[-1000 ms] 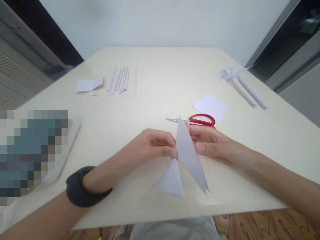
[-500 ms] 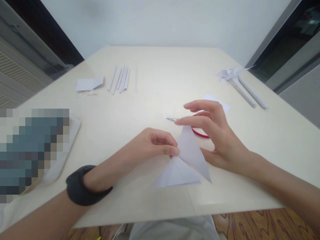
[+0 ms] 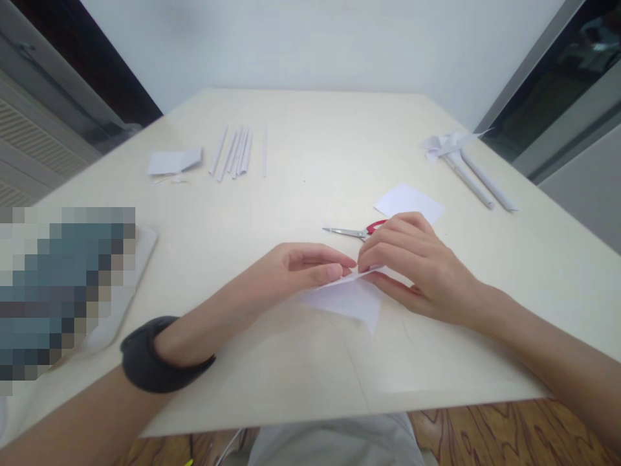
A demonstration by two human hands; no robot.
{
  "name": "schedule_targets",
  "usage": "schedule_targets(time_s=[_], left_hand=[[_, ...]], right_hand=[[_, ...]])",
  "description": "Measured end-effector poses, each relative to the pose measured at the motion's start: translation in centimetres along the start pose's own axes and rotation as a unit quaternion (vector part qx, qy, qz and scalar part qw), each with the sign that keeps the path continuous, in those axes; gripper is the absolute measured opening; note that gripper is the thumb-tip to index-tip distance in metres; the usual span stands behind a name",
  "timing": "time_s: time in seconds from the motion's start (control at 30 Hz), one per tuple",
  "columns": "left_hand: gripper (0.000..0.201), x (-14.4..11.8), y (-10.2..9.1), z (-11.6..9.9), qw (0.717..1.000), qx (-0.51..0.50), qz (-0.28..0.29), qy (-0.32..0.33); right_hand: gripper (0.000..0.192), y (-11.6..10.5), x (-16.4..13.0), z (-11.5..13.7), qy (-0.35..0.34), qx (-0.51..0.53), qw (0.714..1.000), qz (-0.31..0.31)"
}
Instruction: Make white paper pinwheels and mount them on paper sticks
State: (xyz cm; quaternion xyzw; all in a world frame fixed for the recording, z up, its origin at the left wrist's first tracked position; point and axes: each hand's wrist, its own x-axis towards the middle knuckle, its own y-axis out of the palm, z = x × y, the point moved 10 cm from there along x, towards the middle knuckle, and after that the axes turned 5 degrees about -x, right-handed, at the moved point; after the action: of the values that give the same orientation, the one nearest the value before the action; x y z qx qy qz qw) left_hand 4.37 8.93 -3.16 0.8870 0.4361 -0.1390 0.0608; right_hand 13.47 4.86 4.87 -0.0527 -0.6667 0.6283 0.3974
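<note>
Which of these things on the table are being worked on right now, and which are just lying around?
In hand:
folded white paper, pressed flat by the left hand and right hand.

Lying about:
red-handled scissors
white paper square
paper strips
rolled paper tubes
small paper scrap

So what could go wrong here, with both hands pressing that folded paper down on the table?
The left hand and right hand meet fingertip to fingertip on the folded paper; if either slips, the crease may land crooked. The scissors lie just behind the right hand, blades pointing left, so a careless reach might catch the tips. The paper lies near the table edge, so a nudge might slide it off.
</note>
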Motion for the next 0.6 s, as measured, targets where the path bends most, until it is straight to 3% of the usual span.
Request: schedule_targets(time_s=[0.23, 0.4, 0.6], left_hand=[[0.042, -0.2, 0.7, -1.5, 0.997, 0.016, 0.038, 0.062], [0.041, -0.3, 1.6, -1.3, 0.996, -0.017, 0.072, 0.052], [0.047, -0.2, 1.7, -0.7, 0.997, -0.054, 0.062, 0.012]], right_hand=[[0.009, 0.8, -0.2, -0.8, 0.030, 0.001, 0.999, 0.013], [0.005, 1.0, -0.5, -1.6, 0.092, 0.000, 0.996, 0.019], [0.022, 1.2, -0.7, -1.8, 0.128, 0.028, 0.991, 0.009]])
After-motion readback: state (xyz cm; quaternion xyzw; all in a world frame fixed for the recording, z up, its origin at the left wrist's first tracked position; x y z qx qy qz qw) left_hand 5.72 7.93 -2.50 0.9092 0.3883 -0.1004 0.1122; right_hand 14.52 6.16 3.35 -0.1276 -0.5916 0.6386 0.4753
